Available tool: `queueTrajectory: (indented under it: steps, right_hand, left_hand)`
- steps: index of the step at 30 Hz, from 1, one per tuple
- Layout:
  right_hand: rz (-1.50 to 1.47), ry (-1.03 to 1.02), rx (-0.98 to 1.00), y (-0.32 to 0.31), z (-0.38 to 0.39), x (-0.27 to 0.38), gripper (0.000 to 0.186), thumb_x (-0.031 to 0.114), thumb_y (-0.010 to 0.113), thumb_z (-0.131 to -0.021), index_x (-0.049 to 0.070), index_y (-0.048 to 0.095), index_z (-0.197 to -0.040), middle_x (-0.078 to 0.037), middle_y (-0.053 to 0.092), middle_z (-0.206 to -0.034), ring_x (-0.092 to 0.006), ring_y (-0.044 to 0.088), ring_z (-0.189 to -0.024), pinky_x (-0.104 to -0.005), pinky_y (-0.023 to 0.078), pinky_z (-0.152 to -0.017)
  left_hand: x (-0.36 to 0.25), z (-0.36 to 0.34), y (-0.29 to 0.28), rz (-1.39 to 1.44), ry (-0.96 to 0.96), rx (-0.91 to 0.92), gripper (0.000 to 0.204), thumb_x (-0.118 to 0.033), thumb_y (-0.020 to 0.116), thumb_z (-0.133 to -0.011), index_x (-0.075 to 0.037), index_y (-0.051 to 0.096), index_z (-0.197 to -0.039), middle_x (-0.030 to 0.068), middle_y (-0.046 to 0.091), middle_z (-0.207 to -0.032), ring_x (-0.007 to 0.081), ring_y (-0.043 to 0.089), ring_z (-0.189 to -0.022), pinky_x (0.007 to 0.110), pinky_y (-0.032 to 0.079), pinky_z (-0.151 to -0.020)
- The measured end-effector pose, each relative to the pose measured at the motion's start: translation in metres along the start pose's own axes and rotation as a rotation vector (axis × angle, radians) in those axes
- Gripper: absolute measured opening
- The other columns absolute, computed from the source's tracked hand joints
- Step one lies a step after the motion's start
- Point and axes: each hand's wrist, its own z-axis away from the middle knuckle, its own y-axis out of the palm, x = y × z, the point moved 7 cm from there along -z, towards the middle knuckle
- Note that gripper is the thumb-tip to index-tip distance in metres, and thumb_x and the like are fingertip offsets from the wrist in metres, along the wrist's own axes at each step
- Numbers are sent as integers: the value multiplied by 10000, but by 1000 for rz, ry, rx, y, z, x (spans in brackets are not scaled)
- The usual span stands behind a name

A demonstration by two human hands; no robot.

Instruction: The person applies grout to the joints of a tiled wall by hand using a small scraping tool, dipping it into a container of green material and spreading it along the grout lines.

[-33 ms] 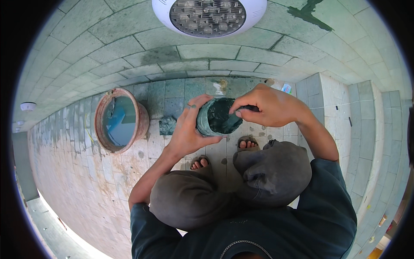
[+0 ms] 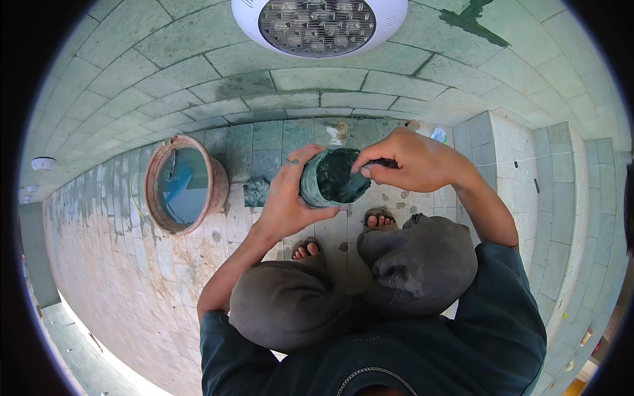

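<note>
My left hand (image 2: 290, 195) grips a round green-smeared container (image 2: 316, 190) from the left side, fingers and thumb wrapped round it. Dark green paste (image 2: 335, 170) coats its inside. In my right hand (image 2: 419, 164) is a tool with a dark handle (image 2: 384, 162), its green-coated end down inside the container. A mottled green square piece (image 2: 256, 193) lies on the tiled floor just left of the container.
A pinkish, stained bucket (image 2: 214, 188) of cloudy water with a blue object inside stands at the left. Tiled steps (image 2: 555, 198) rise at the right. A tiled wall ahead carries a large round light fixture (image 2: 317, 23). My knees and sandalled feet are below the container.
</note>
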Motion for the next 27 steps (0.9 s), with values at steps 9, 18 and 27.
queueTrajectory:
  steps: [9,18,27]
  right_hand:
    - [-504,116,-200,-11,7,-34,288,198,606,-1003,30,680,-1225,-9,646,-789,-79,545,-691,-284,417,-589]
    - [-1168,-65,-516,-20,33,-73,470,125,601,-1012,60,470,-1459,-64,657,-1062,-117,607,-867,-236,429,-653]
    - [-737,-158,-1674,-106,130,-161,528,102,707,-950,39,528,-1442,-68,687,-1173,-91,604,-893,-237,456,-719]
  left_hand:
    - [12,-7,2,-10,-130,10,903,-276,929,-638,-30,453,-1364,209,544,-1329,410,554,-1221,469,459,-1016]
    - [33,-1,6,230,-278,-7,930,-188,934,-643,44,426,-1387,193,628,-1229,287,650,-1121,403,511,-970]
    - [26,-8,-12,322,-341,66,970,-73,918,-640,43,367,-1430,170,612,-1256,234,634,-1155,364,517,-993]
